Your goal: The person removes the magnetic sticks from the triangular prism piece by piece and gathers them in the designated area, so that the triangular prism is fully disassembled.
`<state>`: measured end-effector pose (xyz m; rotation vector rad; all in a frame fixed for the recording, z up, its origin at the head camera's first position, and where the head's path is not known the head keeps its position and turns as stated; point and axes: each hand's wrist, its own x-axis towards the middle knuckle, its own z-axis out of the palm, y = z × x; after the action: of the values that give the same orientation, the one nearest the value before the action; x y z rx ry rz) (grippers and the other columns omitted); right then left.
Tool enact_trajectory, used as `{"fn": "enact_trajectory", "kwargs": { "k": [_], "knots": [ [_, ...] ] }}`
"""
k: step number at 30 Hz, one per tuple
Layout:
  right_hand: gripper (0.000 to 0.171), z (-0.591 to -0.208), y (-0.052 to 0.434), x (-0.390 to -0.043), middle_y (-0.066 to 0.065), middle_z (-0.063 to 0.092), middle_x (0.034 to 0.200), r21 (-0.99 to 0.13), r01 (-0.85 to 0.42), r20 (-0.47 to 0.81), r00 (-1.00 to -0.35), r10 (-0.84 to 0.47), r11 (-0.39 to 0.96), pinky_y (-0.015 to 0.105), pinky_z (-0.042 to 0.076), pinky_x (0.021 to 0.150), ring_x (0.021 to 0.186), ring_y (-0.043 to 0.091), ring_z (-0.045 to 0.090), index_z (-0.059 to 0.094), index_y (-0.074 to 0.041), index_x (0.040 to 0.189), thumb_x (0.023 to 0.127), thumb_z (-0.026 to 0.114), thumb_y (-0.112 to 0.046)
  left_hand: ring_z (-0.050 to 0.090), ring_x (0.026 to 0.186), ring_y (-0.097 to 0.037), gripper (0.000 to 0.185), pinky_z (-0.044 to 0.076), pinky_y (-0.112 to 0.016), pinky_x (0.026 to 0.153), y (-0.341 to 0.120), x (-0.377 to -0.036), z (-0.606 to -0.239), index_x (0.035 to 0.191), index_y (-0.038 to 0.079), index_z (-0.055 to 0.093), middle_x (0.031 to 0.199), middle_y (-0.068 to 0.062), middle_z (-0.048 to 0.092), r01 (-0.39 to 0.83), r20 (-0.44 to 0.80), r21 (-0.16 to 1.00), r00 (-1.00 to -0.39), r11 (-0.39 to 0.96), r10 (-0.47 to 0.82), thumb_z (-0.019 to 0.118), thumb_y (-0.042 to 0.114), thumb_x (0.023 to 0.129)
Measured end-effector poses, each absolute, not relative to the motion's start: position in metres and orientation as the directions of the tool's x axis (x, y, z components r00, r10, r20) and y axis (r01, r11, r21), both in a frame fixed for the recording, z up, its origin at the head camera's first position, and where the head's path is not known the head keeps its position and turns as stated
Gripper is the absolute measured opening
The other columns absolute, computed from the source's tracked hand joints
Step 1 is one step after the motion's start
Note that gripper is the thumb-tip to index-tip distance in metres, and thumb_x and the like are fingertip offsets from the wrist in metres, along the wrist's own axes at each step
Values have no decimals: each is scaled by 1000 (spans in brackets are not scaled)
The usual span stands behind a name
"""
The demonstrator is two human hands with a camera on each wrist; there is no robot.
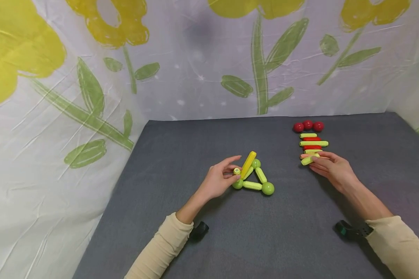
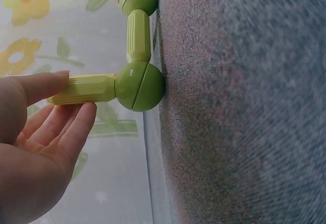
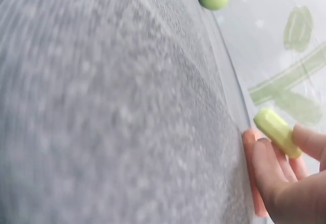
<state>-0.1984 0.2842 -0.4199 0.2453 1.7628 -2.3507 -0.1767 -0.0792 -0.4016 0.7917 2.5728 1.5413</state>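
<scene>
A flat triangle (image 1: 253, 185) of green balls and pale green sticks lies mid-table. My left hand (image 1: 234, 167) pinches a short yellow-green stick (image 2: 84, 89) that stands up from the triangle's left ball (image 2: 140, 86). A longer yellow stick (image 1: 248, 162) rises tilted beside those fingers; what holds it is unclear. My right hand (image 1: 313, 160) pinches a pale green stick (image 3: 277, 131) at the near end of a row of red and green sticks (image 1: 313, 143). An orange stick (image 3: 252, 175) lies under its fingertips.
Three red balls (image 1: 308, 125) sit behind the stick row. The grey table (image 1: 230, 240) is backed and flanked by a flowered cloth (image 1: 90, 97), which hangs close along the left edge and rear edge.
</scene>
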Motion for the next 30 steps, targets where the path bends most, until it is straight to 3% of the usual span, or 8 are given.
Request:
{"fn": "enact_trajectory", "kwargs": {
  "k": [7,14,17,30],
  "knots": [
    [65,-422,291,-199,6,45,114,-930,333,-345,-937,55,-154,27,53,82,82,3,65,27,2,139,90,67,-15,62,106,-25,55,51,-26,86,-78,-175,-399,140,4,46,112,-13,66,400,216,835,-870,378,443,66,0,89],
    [73,-421,295,-200,-5,62,81,-929,362,-369,-922,117,-81,28,56,74,73,7,67,18,8,144,92,64,-14,62,106,-25,55,51,-26,86,-78,-176,-402,140,5,46,112,-13,66,401,223,838,-871,371,438,66,0,89],
    [79,-420,295,-200,-6,62,77,-920,389,-390,-910,138,-35,27,56,72,71,7,67,12,9,148,93,63,-17,62,105,-25,56,51,-26,86,-78,-176,-402,141,7,46,112,-13,66,403,229,839,-871,365,435,66,0,89],
    [75,-414,294,-198,-8,62,75,-898,430,-439,-886,150,-93,27,56,72,70,6,66,10,8,149,98,54,-24,62,106,-24,57,51,-27,86,-78,-175,-402,141,8,45,113,-11,66,405,225,828,-873,387,433,66,1,89]
  ]
}}
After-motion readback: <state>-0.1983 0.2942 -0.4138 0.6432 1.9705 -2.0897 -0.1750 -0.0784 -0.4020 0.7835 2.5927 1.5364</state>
